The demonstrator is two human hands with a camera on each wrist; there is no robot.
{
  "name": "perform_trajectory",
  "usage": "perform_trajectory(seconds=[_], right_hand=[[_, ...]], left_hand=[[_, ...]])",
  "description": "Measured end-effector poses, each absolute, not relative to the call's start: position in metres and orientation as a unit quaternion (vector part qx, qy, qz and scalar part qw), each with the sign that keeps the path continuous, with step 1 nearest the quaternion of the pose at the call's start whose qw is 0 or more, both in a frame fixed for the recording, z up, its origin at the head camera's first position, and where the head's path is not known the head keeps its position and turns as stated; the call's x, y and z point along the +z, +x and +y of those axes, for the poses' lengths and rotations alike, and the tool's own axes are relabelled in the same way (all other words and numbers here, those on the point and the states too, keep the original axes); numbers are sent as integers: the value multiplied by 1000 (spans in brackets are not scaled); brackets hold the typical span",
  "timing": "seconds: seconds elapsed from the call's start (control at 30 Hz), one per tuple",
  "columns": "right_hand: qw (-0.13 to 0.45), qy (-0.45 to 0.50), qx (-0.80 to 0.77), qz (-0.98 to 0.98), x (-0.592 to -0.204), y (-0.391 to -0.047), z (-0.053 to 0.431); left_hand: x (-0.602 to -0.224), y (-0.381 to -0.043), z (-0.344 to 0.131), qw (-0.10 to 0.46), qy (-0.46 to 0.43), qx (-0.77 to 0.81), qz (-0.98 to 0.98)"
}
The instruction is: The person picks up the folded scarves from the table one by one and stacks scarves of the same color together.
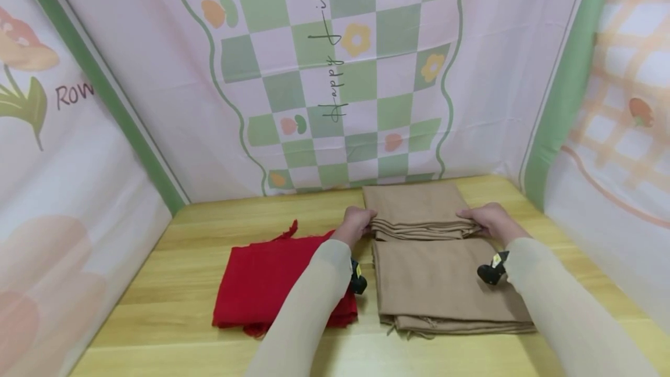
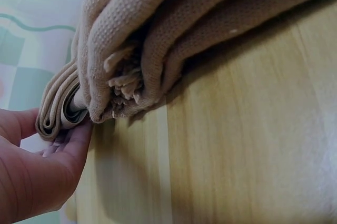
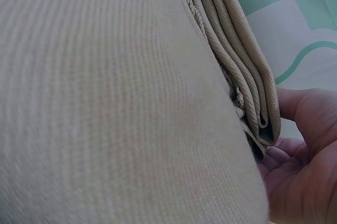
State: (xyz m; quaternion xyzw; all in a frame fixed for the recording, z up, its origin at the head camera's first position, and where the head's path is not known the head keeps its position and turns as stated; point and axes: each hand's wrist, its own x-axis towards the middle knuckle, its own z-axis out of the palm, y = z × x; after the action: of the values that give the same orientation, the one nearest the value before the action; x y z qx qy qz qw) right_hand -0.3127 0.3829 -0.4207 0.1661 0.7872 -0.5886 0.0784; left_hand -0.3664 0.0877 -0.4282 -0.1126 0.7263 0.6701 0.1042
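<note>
A folded tan cloth (image 1: 416, 203) in several layers lies toward the back of the table, held at both sides. My left hand (image 1: 357, 221) grips its left edge, thumb on top and fingers beneath, as the left wrist view also shows on the hand (image 2: 47, 166). At the opposite edge my right hand (image 1: 491, 219) pinches the layers the same way; in the right wrist view the hand (image 3: 308, 150) has its thumb over the fold. Directly in front lies a second, larger folded tan cloth (image 1: 445, 278) with a fringed edge, close against the first one.
Left of the tan cloths lies a folded red cloth (image 1: 272, 284) with fringes, partly under my left forearm. The wooden table (image 1: 157, 284) is enclosed by printed fabric at the back (image 1: 345, 74), left (image 1: 63, 202) and right (image 1: 617, 220).
</note>
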Motion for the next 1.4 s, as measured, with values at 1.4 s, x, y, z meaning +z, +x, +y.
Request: perform_trajectory(seconds=[1.4], right_hand=[[-89, 128, -485, 860, -392, -310, 366]], left_hand=[[-411, -357, 93, 37, -49, 710, 701]])
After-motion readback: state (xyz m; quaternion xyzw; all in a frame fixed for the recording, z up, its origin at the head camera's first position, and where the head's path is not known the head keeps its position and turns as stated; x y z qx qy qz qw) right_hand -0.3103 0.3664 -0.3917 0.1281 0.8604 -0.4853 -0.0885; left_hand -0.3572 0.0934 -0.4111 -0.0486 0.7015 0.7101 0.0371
